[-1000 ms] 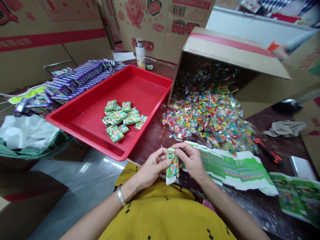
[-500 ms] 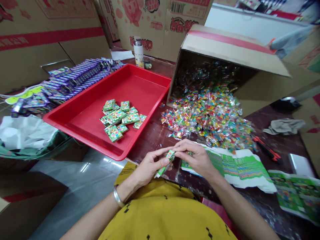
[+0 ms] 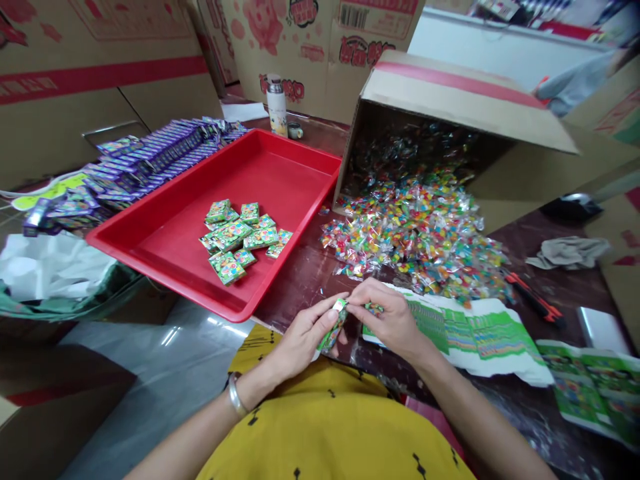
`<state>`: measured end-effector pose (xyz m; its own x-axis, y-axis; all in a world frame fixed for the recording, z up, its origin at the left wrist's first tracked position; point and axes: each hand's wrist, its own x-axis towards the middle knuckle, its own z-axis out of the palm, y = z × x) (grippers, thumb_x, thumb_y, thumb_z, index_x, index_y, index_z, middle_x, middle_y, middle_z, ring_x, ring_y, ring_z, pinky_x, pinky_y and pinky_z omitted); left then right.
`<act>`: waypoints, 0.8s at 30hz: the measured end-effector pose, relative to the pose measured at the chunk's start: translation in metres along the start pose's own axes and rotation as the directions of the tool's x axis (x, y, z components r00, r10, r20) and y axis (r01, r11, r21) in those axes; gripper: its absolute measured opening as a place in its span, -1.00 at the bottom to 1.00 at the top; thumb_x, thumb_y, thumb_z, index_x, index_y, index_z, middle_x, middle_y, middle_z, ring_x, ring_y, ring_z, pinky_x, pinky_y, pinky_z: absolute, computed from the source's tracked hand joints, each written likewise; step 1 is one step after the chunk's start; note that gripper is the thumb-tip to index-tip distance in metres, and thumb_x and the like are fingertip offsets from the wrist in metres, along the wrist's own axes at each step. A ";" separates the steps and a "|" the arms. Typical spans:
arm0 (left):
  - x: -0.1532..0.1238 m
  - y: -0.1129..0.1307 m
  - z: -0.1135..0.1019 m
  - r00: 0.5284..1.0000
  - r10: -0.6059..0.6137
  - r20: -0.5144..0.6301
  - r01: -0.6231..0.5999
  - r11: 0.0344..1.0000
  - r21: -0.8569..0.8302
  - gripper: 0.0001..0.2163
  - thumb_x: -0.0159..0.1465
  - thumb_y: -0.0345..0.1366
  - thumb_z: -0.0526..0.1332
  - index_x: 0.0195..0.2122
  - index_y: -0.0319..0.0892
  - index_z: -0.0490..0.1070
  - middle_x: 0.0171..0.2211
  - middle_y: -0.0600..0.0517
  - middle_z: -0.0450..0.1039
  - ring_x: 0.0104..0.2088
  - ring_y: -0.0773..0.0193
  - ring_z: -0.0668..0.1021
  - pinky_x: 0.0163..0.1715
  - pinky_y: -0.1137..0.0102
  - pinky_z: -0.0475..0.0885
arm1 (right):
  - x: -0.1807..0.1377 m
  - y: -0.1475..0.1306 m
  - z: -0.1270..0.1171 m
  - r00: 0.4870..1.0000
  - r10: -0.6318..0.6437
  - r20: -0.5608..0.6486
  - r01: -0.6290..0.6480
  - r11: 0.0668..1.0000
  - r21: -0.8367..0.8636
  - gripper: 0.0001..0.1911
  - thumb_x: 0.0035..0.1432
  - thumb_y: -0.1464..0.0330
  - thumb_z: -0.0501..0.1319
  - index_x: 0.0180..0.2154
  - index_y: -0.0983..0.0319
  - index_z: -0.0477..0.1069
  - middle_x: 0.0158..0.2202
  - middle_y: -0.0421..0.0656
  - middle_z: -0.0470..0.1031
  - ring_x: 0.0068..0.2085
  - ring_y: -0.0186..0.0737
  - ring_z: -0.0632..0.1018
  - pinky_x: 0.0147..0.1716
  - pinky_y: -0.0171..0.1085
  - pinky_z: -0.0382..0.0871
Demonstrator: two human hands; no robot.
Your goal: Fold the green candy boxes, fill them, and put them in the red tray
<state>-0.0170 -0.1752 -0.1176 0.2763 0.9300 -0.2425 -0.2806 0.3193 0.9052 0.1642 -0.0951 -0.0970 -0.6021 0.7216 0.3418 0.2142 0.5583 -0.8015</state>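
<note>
Item: one small green printed box (image 3: 329,341), in your hands above the bench (image 3: 295,287), at its near edge. Long axis: slanted, lower end towards you and to the left, upper end, showing white, pointing away and to the right.

Left hand (image 3: 303,333): fingers closed around the box, thumb along its upper face. Right hand (image 3: 387,317): thumb and forefinger bent in at the white end, tips near each other; whether they grip it or only touch, you cannot tell.

Left along the bench: red tray (image 3: 280,180), with filled-out green boxes (image 3: 233,237) lying towards its right edge. Near edge, right of your hands: row of flat green cartons (image 3: 475,337). Behind these: sweet packets (image 3: 405,233).

Obscured: the box's middle, under your left thumb; a multicoloured patch beneath your right palm, unidentifiable; the row's left end, partly behind your right hand.
</note>
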 end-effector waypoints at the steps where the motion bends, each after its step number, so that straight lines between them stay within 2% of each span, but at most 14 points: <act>1: 0.001 0.001 -0.001 1.000 -0.004 0.006 0.004 1.000 0.021 -0.45 0.36 -0.05 0.10 0.31 -0.23 0.17 -0.37 -0.03 0.49 -0.41 0.28 0.52 -0.38 0.39 0.45 | 0.003 0.000 -0.004 0.999 -0.008 0.047 0.008 1.000 -0.010 -0.91 0.24 0.45 0.24 -0.33 0.21 0.49 -0.34 -0.15 0.50 -0.29 -0.23 0.51 -0.27 -0.23 0.40; 4: 0.002 0.005 -0.004 1.000 -0.002 0.013 0.001 0.997 0.079 -0.44 0.37 -0.03 0.09 0.31 -0.22 0.17 -0.39 -0.01 0.48 -0.45 0.31 0.49 -0.41 0.40 0.44 | 0.008 -0.001 -0.010 0.990 -0.061 0.126 0.070 0.995 -0.067 -0.91 0.26 0.45 0.22 -0.30 0.21 0.50 -0.31 -0.13 0.53 -0.27 -0.23 0.52 -0.23 -0.23 0.39; 7: 0.001 0.008 -0.005 0.999 0.030 -0.014 -0.029 0.993 0.116 -0.44 0.36 -0.04 0.10 0.31 -0.20 0.17 -0.40 0.01 0.47 -0.46 0.32 0.48 -0.40 0.40 0.44 | 0.006 -0.003 -0.006 0.989 -0.116 0.091 0.127 0.984 -0.122 -0.90 0.27 0.46 0.20 -0.29 0.22 0.49 -0.31 -0.11 0.52 -0.25 -0.21 0.51 -0.21 -0.21 0.39; 10: 0.001 0.005 -0.005 0.998 0.045 -0.040 -0.040 0.994 0.099 -0.45 0.34 -0.05 0.14 0.30 -0.18 0.21 -0.38 0.01 0.49 -0.43 0.31 0.50 -0.35 0.40 0.45 | -0.001 -0.004 0.001 0.994 -0.090 0.058 0.097 0.987 -0.124 -0.91 0.26 0.45 0.20 -0.27 0.21 0.48 -0.29 -0.11 0.49 -0.24 -0.20 0.50 -0.22 -0.21 0.39; 14: 0.007 0.001 -0.007 0.999 -0.036 -0.006 0.036 0.999 0.005 -0.44 0.33 -0.02 0.13 0.29 -0.16 0.21 -0.33 -0.04 0.54 -0.38 0.23 0.55 -0.34 0.35 0.48 | 0.000 0.000 -0.001 0.992 0.065 0.108 -0.062 0.998 -0.023 -0.92 0.23 0.39 0.25 -0.20 0.19 0.48 -0.27 -0.13 0.48 -0.25 -0.21 0.50 -0.23 -0.22 0.42; 17: 0.012 0.006 -0.013 1.000 0.009 0.007 -0.009 0.997 0.072 -0.50 0.28 -0.05 0.23 0.20 -0.14 0.35 -0.08 -0.12 0.54 -0.08 0.10 0.56 -0.09 0.27 0.47 | 0.007 0.005 -0.009 0.956 0.200 0.214 -0.228 0.967 0.112 -0.75 0.18 0.36 0.30 -0.07 0.17 0.46 -0.22 -0.16 0.48 -0.28 -0.27 0.49 -0.34 -0.31 0.42; 19: 0.013 0.011 -0.020 1.000 0.014 0.005 -0.014 0.999 0.039 -0.51 0.25 -0.01 0.24 0.15 -0.13 0.39 0.00 -0.14 0.51 -0.01 0.04 0.54 -0.07 0.23 0.47 | 0.009 0.010 -0.012 0.929 0.246 0.278 -0.303 0.934 0.189 -0.77 0.17 0.34 0.31 -0.10 0.17 0.47 -0.25 -0.18 0.49 -0.33 -0.32 0.49 -0.41 -0.36 0.39; 20: 0.012 0.013 -0.023 1.000 -0.006 0.009 0.007 0.999 -0.034 -0.48 0.26 0.04 0.20 0.15 -0.14 0.38 0.00 -0.17 0.50 -0.04 0.01 0.55 -0.14 0.21 0.50 | 0.008 0.014 -0.011 0.921 0.275 0.277 -0.344 0.908 0.241 -0.83 0.18 0.33 0.30 -0.15 0.18 0.48 -0.30 -0.20 0.49 -0.37 -0.34 0.49 -0.44 -0.38 0.38; 22: 0.012 0.013 -0.028 1.000 -0.021 0.002 0.021 0.977 -0.212 -0.44 0.28 0.13 0.10 0.16 -0.15 0.33 -0.01 -0.22 0.50 -0.09 -0.05 0.58 -0.29 0.19 0.54 | 0.001 0.022 -0.005 0.908 0.375 0.187 -0.419 0.824 0.382 -0.87 0.18 0.29 0.30 -0.25 0.20 0.44 -0.41 -0.25 0.46 -0.45 -0.36 0.49 -0.49 -0.38 0.40; 24: 0.013 0.006 -0.029 0.997 0.042 -0.069 -0.059 0.963 -0.262 -0.45 0.23 0.08 0.20 0.14 -0.16 0.32 0.01 -0.22 0.48 -0.01 -0.07 0.54 -0.27 0.21 0.55 | -0.009 0.029 0.008 0.868 0.490 0.080 -0.456 0.724 0.518 -0.80 0.15 0.25 0.33 -0.28 0.20 0.37 -0.46 -0.29 0.44 -0.48 -0.34 0.52 -0.48 -0.35 0.45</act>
<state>-0.0423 -0.1561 -0.1250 0.1998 0.9530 -0.2279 -0.5271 0.3006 0.7948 0.1698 -0.0885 -0.1265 -0.4789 0.8673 -0.1355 0.0318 -0.1371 -0.9900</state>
